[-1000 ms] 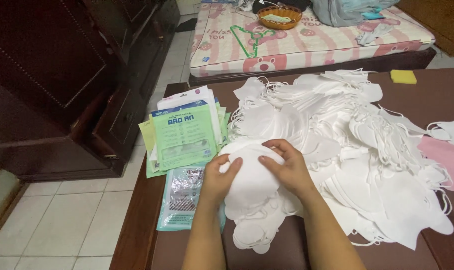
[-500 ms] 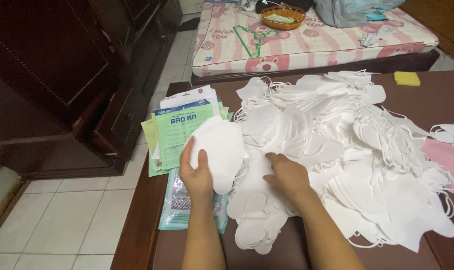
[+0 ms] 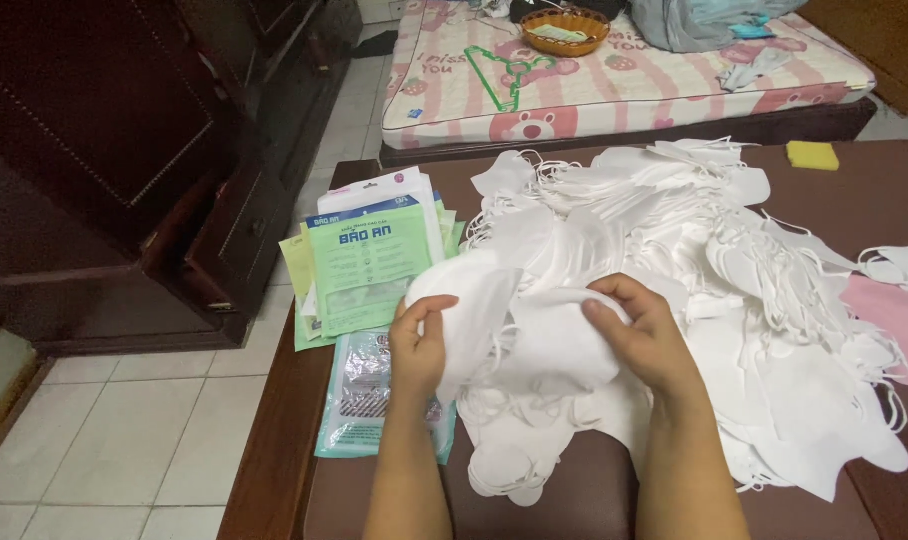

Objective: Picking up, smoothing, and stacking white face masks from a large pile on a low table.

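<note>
Off the left edge of the bench [image 3: 274, 440] lies open tiled floor [image 3: 124, 450], bounded farther left by a dark wooden cabinet [image 3: 94, 150]. On the bench near its left edge, a fan of green and white flat packets [image 3: 369, 260] lies toward the far side, and a clear plastic packet [image 3: 359, 395] lies nearer, just inside the edge. The left hand [image 3: 419, 345] is clenched on a white mask [image 3: 469, 310], thumb on top, holding it just right of the packets and partly over the clear one. The right hand [image 3: 649, 335] grips a fold of another white mask [image 3: 554, 345] that touches the first; both masks sit at the near left rim of the mask heap [image 3: 694, 230]. That heap covers the bench's middle and spreads toward the right, with ear loops trailing at its fringes. Bare bench surface shows along the near edge between the forearms. Near the right edge a pink mask [image 3: 894, 315] lies against the heap, and a yellow sponge [image 3: 812, 155] sits at the far right corner. Beyond the far edge stands a mattress [image 3: 624, 85] with a woven basket [image 3: 564, 28]
</note>
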